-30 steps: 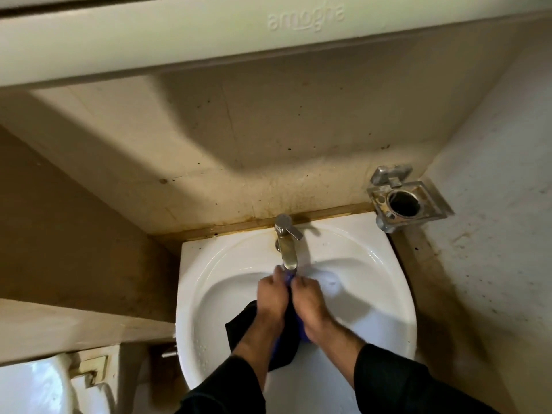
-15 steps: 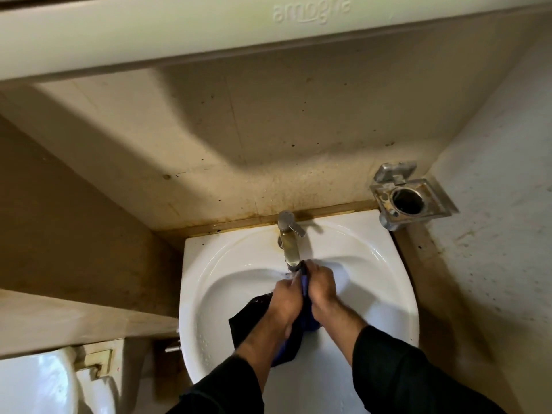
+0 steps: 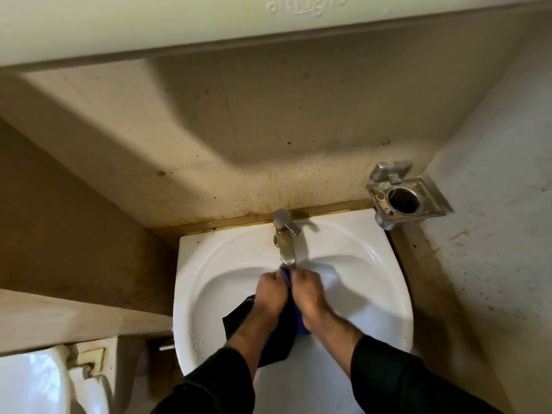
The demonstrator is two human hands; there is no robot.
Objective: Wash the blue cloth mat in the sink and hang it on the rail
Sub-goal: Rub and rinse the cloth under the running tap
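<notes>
The blue cloth mat (image 3: 287,327) is bunched between both my hands over the bowl of the white sink (image 3: 209,264), just below the spout of the metal tap (image 3: 285,243). It looks dark and wet, and a flap of it hangs down to the left under my left wrist. My left hand (image 3: 270,291) grips the mat on its left side. My right hand (image 3: 307,289) grips it on the right, knuckles close to the left hand's. A blue edge shows between the two hands. No rail is in view.
A metal wall holder with a round hole (image 3: 403,200) juts out at the sink's back right corner. A pale cabinet (image 3: 209,28) overhangs the wall above. A ledge (image 3: 74,315) and a white toilet tank (image 3: 35,380) stand to the left.
My hands have slid against each other on the mat: the right hand drew back from under the spout and both now sit level, side by side. The mat stays in the bowl.
</notes>
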